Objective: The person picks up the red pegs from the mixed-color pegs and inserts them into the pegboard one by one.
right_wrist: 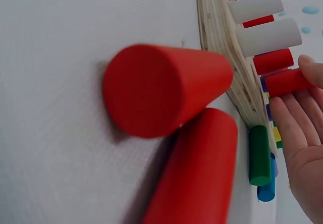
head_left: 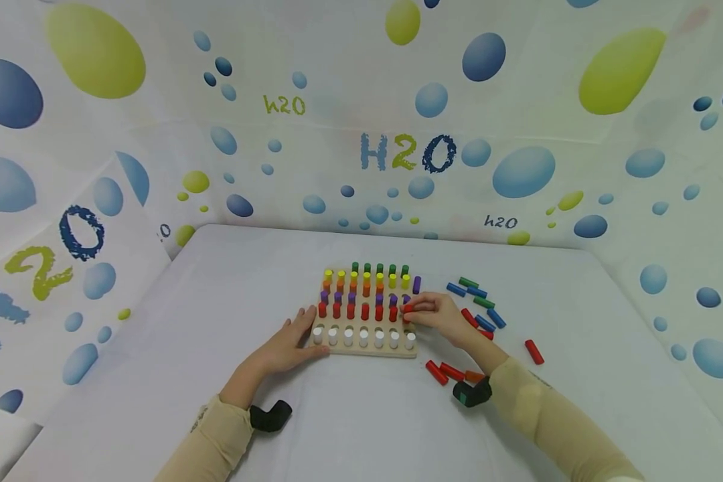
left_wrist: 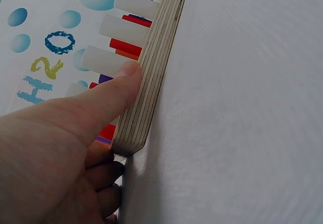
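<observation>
We see a white worktop (head_left: pixel 361 428) with a faintly textured surface. Near its middle a wooden board (head_left: pixel 364 350) lies flat on it. To the board's right we find loose pegs on their sides: a scattered group of green pegs (head_left: pixel 468 282), blue pegs (head_left: pixel 496 318) and red pegs (head_left: pixel 469 317). One more red peg (head_left: pixel 533 351) lies farther right, apart from that group. Nearer us, past the board's near right corner, a red pair (head_left: pixel 436 372) lies close together, with an orange peg (head_left: pixel 474 377) just beside.

Layered plywood board (left_wrist: pixel 151 72), smooth pegs (right_wrist: pixel 151 88)
</observation>
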The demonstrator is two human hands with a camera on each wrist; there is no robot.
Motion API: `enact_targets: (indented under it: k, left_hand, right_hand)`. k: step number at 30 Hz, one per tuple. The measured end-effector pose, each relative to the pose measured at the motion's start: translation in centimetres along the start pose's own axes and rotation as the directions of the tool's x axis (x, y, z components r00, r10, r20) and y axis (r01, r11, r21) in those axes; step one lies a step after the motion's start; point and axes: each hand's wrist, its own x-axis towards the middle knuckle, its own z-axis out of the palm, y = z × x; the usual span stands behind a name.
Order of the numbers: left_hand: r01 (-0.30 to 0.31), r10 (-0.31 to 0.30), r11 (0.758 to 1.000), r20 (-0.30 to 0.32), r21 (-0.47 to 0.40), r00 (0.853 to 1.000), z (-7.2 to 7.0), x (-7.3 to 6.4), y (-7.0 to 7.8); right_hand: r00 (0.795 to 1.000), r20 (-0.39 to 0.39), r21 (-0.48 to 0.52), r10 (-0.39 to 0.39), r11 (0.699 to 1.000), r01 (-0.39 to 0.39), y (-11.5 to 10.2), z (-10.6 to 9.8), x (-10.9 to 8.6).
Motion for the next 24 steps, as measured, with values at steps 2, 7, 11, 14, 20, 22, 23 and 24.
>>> enact_targets:
  k: [2, 7, 11, 14, 20, 22, 23, 24]
  left_hand:
    - [0.001, -0.001, 1.000, -0.001, 0.001, 1.000, -0.04, 0.01, 0.04]
    - [0.002, -0.002, 1.000, 0.000, -0.002, 1.000, -0.09, 0.01, 0.14]
    - [0.002, -0.002, 1.000, -0.001, -0.001, 1.000, -0.05, 0.09, 0.07]
    - [0.002, -0.002, 1.000, -0.004, 0.000, 1.000, 0.01, 0.15, 0.00]
    - [0.005, -0.005, 1.000, -0.006, -0.002, 1.000, 0.01, 0.18, 0.07]
    - [0.007, -0.007, 1.000, -0.006, -0.003, 1.000, -0.01, 0.20, 0.11]
    - [0.008, -0.008, 1.000, -0.006, -0.004, 1.000, -0.03, 0.19, 0.14]
    - [0.010, -0.010, 1.000, -0.005, -0.005, 1.000, -0.05, 0.19, 0.17]
  right_hand:
    - [1.000, -0.006, -0.002, 0.005, 1.000, -0.005, 0.08, 0.01, 0.11]
    - [1.000, -0.013, 0.008, 0.007, 1.000, -0.007, 0.21, -0.01, 0.20]
    - [1.000, -0.020, 0.009, 0.011, 1.000, -0.010, 0.06, 0.00, 0.24]
    - [1.000, -0.027, 0.004, 0.016, 1.000, -0.016, 0.04, 0.00, 0.38]
    - [0.999, -0.031, 0.013, 0.009, 1.000, -0.009, 0.28, -0.12, 0.59]
    - [1.000, -0.026, 0.006, 0.001, 1.000, -0.001, 0.32, -0.13, 0.61]
    - [1.000, -0.024, -0.002, -0.001, 1.000, 0.001, 0.31, -0.12, 0.62]
    - [1.000, -0.023, -0.015, -0.004, 1.000, 0.004, 0.30, -0.12, 0.63]
